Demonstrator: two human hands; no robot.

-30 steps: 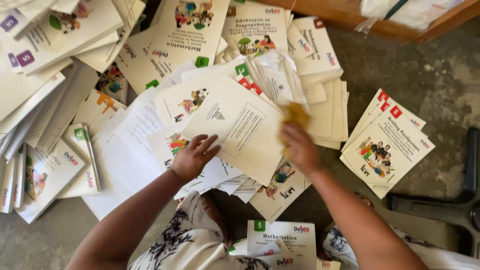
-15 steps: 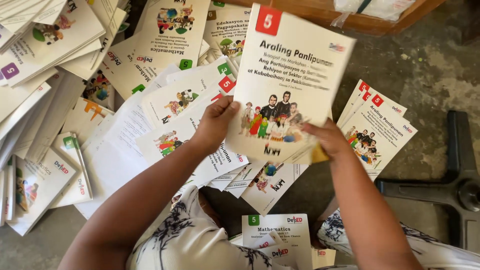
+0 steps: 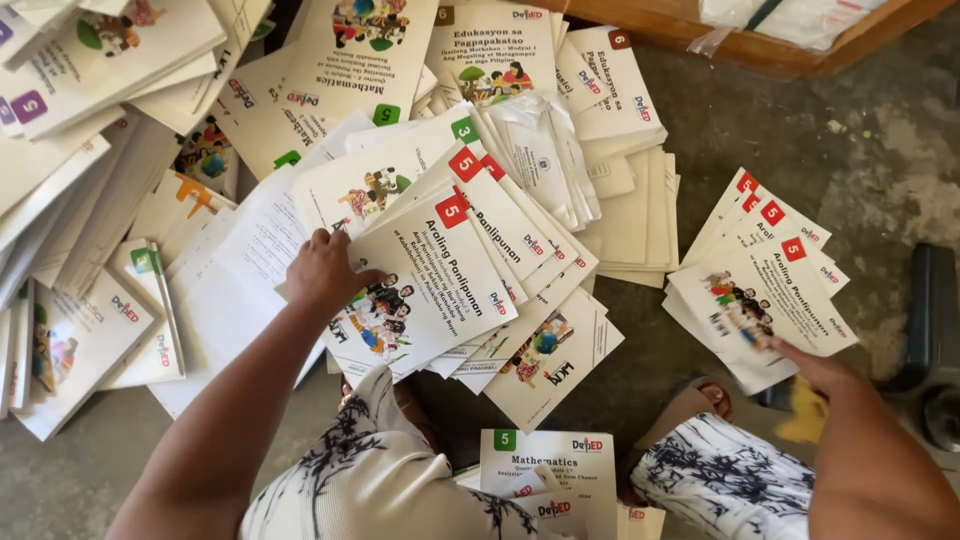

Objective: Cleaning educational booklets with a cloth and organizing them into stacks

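Observation:
My left hand (image 3: 325,268) lies on the big heap of white school booklets, thumb on the cover of a booklet with a red square (image 3: 430,285) and fingers curled over its left edge. My right hand (image 3: 815,368) is low at the right, fingertips touching the near corner of a small fanned stack of the same red-square booklets (image 3: 765,285) on the floor. A yellow cloth (image 3: 803,415), blurred, is held under that hand.
Booklets with green, purple and red squares (image 3: 330,90) spread across the left and top. A green-square booklet stack (image 3: 545,465) sits by my knees. A wooden edge (image 3: 700,42) runs along the top right, and a black chair base (image 3: 930,320) stands on the concrete floor (image 3: 800,120).
The red-square booklet held up in both hands half a second ago is now down on the right stack. My right hand moved down-right with the cloth; my left went back to the heap.

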